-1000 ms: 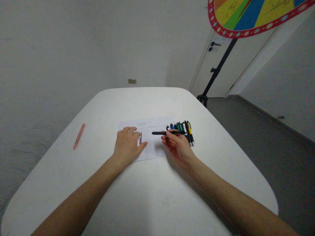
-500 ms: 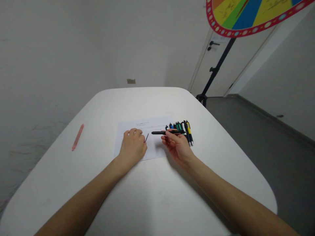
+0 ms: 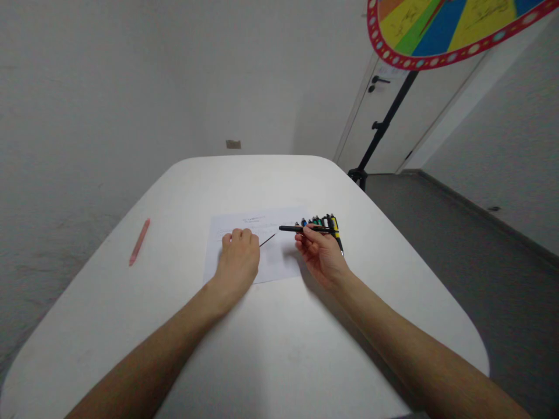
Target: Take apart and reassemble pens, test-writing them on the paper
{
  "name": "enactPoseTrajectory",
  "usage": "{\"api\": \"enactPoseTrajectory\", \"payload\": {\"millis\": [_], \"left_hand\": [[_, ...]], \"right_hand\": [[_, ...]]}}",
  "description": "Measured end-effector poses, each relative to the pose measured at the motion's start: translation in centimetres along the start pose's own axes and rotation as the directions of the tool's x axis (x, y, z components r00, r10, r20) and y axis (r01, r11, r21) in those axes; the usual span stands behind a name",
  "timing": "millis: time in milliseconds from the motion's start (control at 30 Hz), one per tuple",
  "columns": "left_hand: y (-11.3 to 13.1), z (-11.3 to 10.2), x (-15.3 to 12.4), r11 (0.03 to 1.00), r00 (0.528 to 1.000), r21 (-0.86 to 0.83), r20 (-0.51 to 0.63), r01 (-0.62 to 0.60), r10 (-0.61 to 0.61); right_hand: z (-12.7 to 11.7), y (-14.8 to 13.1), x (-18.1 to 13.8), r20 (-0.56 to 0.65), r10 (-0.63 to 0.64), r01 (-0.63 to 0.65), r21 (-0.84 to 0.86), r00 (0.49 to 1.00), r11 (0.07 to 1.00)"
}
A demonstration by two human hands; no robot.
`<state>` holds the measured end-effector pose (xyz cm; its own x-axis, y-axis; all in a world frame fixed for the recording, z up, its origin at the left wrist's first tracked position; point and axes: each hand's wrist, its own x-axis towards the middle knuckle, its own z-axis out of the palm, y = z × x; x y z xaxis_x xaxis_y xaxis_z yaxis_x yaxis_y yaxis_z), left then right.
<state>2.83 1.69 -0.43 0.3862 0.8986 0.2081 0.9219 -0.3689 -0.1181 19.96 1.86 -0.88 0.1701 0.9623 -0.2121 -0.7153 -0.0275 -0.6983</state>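
Note:
Over a white sheet of paper (image 3: 279,265), my left hand (image 3: 239,256) is closed, its fingers curled. A thin dark rod that looks like a pen refill (image 3: 267,240) sticks out of it to the right; its other end is hidden by the hand. My right hand (image 3: 322,253) pinches a black pen (image 3: 289,228) between thumb and fingers, held level above the paper's right side. The pen's left end is near the refill's tip, apart from it. Behind my right hand lies a row of several pens (image 3: 335,227), partly covered by it.
A pinkish-red pen-shaped stick (image 3: 140,242) lies at the left of the white table (image 3: 244,180). Beyond the table's right edge stands a colourful prize wheel (image 3: 437,35) on a black stand (image 3: 384,125), before a door (image 3: 367,105).
My right hand has moved a little right and away from me with the black pen. More of the refill shows out of my left hand, now tilted lower towards the right.

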Motion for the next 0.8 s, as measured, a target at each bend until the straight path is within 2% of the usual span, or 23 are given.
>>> {"api": "enactPoseTrajectory", "payload": {"millis": [133,333,533,700,800], "left_hand": [[-1.1,-1.2,-0.3,0.994,0.998,-0.090,0.020,0.057,-0.055],[-1.8,-1.9,-0.6,0.983,0.994,-0.185,-0.105,-0.006,-0.014],[-1.5,-1.7,-0.7,0.981,0.989,-0.177,-0.143,-0.073,0.048],[-1.8,-1.6,-0.8,0.979,0.976,-0.160,-0.197,-0.122,0.090],[-1.8,-1.7,-0.7,0.961,0.958,-0.212,-0.261,-0.179,0.121]], "right_hand": [[-0.2,-0.5,0.2,-0.052,0.011,-0.009,0.048,0.999,0.999],[0.0,-0.9,0.2,-0.069,0.056,-0.051,0.079,0.996,0.996],[0.0,-0.9,0.2,-0.064,0.044,-0.040,0.063,0.997,0.997],[-0.3,-0.7,0.3,0.008,-0.008,0.008,-0.002,1.000,1.000],[-0.2,-0.2,0.1,0.075,-0.031,0.036,-0.059,0.997,0.998]]}}
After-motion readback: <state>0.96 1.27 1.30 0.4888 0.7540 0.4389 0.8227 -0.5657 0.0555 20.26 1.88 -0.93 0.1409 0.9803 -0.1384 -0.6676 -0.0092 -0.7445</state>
